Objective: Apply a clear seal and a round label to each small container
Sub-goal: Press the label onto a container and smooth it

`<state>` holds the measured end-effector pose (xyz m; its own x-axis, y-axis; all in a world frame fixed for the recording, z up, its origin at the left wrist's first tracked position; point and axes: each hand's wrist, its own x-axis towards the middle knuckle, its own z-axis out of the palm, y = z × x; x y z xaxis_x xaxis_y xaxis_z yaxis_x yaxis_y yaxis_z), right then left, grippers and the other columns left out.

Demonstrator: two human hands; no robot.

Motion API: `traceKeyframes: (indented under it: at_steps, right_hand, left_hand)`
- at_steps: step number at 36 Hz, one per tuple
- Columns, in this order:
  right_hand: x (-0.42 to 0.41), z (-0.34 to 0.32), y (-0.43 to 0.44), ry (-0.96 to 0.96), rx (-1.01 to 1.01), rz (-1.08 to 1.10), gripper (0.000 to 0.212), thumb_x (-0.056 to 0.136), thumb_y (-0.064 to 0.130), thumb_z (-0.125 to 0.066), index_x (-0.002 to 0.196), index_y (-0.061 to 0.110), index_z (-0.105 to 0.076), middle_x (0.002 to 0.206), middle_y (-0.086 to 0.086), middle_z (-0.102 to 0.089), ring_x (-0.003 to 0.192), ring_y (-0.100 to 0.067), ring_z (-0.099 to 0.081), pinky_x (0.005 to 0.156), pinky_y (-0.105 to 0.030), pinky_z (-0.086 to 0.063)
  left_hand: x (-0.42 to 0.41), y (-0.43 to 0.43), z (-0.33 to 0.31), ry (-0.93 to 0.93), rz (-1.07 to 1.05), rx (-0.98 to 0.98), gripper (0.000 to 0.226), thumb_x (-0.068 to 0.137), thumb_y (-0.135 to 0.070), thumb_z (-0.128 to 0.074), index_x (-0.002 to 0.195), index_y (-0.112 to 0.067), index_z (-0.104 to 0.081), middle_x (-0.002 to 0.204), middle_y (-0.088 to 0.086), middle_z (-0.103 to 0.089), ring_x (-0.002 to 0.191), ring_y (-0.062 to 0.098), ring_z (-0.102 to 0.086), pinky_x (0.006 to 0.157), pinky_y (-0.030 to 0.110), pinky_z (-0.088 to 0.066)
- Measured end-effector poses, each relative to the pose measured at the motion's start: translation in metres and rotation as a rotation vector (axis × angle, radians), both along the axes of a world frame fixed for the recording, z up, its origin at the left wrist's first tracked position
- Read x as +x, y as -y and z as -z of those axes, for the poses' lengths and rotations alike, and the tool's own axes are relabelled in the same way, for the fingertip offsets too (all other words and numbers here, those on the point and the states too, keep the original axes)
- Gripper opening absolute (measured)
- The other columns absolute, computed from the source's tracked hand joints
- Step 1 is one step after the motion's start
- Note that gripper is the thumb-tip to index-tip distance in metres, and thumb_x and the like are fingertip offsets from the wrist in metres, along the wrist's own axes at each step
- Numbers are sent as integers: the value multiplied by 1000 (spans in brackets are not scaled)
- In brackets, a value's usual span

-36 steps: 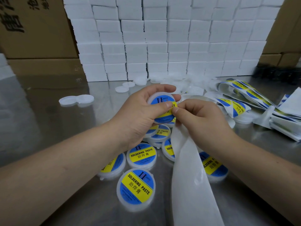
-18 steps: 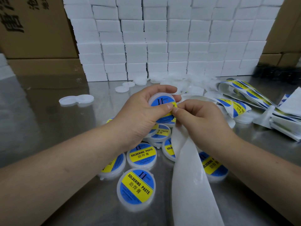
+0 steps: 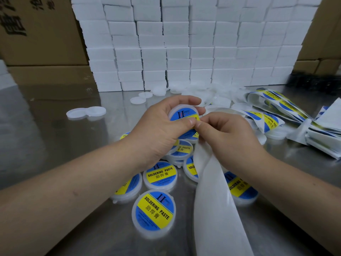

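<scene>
Open tabletop [image 3: 46,145] at L; containers [image 3: 160,175] clustered ctr, label strips [image 3: 273,119] R, box wall [image 3: 184,52] behind.

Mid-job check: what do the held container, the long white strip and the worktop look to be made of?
The held container: translucent white plastic, probably; milky rim around a glossy blue-and-yellow label. The white strip: likely waxy release paper, smooth, matte, curling limply. The worktop: looks like brushed stainless steel; it mirrors the cardboard boxes dimly.

Steel table [image 3: 36,137], glossy, mirrors the stacks behind. Back: wall of stacked white boxes [image 3: 184,43]. Brown cartons left [image 3: 40,39] with black print, more cartons right [image 3: 326,39]. Soft, even light.
</scene>
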<state>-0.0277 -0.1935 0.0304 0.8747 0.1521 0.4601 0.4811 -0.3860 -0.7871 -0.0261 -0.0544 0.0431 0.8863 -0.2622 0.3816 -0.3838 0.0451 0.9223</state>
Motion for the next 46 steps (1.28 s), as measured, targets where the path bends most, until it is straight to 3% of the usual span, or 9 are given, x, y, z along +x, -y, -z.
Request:
traceKeyframes:
  at_steps: [12, 18, 24, 29, 32, 40, 46]
  right_hand:
    - [1, 1, 0, -1, 9, 17, 37, 86, 32, -56, 49, 37, -60, 47, 13, -52, 44, 0, -45, 44, -10, -35]
    - [2, 1, 2, 33, 17, 68, 33, 85, 33, -56, 54, 25, -57, 54, -1, -54, 44, -2, -41, 42, -9, -33]
    - [2, 3, 2, 32, 26, 23, 34, 86, 32, -55, 53, 39, -61, 50, 8, -51, 43, 0, -42, 43, -8, -33]
    - [2, 4, 2, 29, 54, -23, 31, 88, 32, -56, 59, 24, -59, 48, 8, -45, 43, 0, -37, 42, -9, -29]
    - [3, 6, 1, 13, 77, -45, 29, 83, 35, -54, 61, 15, -55, 45, 11, -43, 43, 0, -36, 42, -9, -29]
    - [4, 5, 2, 20, 94, -32, 35, 87, 26, -58, 52, 24, -57, 49, 9, -47, 44, 1, -39, 43, -8, -30]
    - [3, 5, 1, -2, 89, -15, 25, 76, 35, -60, 55, 22, -60, 50, 8, -50, 48, -3, -42, 47, -15, -35]
  left_hand:
    - [-1, 1, 0, 18, -27, 23, 30, 85, 1, -56, 92, -27, -63, 97, -6, -71, 89, 11, -67, 76, 25, -55]
    - [-2, 3, -1, 4, -43, 8, 29, 85, 0, -57, 91, -27, -64, 93, -7, -72, 86, 8, -68, 74, 22, -55]
    - [-5, 2, -2, 3, -56, 11, 25, 86, -2, -56, 93, -24, -64, 92, -7, -72, 82, 6, -68, 66, 17, -53]
    - [-5, 3, -2, 22, -99, 42, 21, 85, -7, -60, 91, -27, -64, 77, -13, -71, 74, 4, -67, 65, 18, -54]
    - [-6, 4, -1, 71, -144, 94, 19, 83, -13, -63, 86, -32, -65, 76, -7, -67, 73, 10, -66, 70, 26, -57]
    - [-5, 3, -2, 60, -147, 97, 20, 84, -12, -62, 89, -31, -64, 80, -9, -70, 78, 7, -67, 71, 21, -56]
    - [-6, 4, -1, 45, -127, 77, 16, 91, -19, -51, 93, -29, -62, 84, -8, -65, 79, 7, -64, 71, 23, -55]
